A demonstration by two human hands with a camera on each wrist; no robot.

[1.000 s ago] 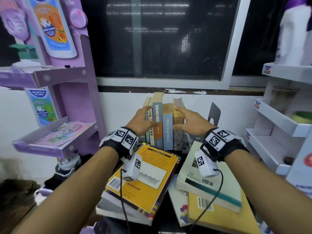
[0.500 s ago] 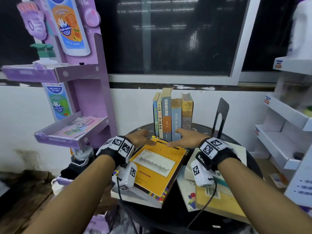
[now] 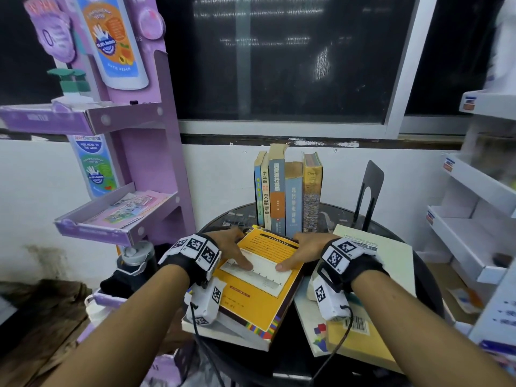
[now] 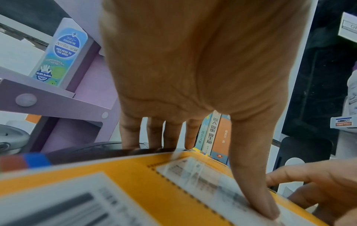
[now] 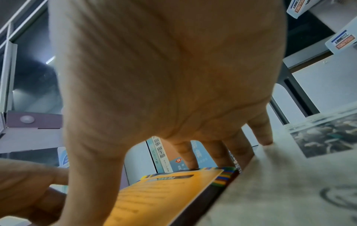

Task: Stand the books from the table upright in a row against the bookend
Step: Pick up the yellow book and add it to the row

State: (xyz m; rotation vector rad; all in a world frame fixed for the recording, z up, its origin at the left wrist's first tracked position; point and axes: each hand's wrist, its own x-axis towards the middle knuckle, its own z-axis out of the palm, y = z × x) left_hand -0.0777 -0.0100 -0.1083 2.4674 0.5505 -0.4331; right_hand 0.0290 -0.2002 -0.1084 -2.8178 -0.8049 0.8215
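Several books point(image 3: 287, 191) stand upright in a row at the back of the round black table point(image 3: 427, 289). The black bookend point(image 3: 368, 191) stands to their right, with a gap between it and the row. An orange book point(image 3: 257, 283) lies flat on top of a stack in front. My left hand point(image 3: 240, 250) grips its far left edge, thumb point(image 4: 255, 191) on the cover and fingers curled over the edge. My right hand point(image 3: 293, 252) grips the far right edge, thumb also on the cover. The orange book point(image 5: 164, 195) fills the lower wrist views.
A pale book point(image 3: 385, 255) lies on a yellow book point(image 3: 360, 339) at the right of the table. A white book point(image 3: 223, 331) lies under the orange one. A purple display rack point(image 3: 156, 163) stands left, white shelves point(image 3: 474, 233) right.
Both hands left the upright row, which stays standing, and came down and back onto the orange book. They now hold its far edges with thumbs on the cover.
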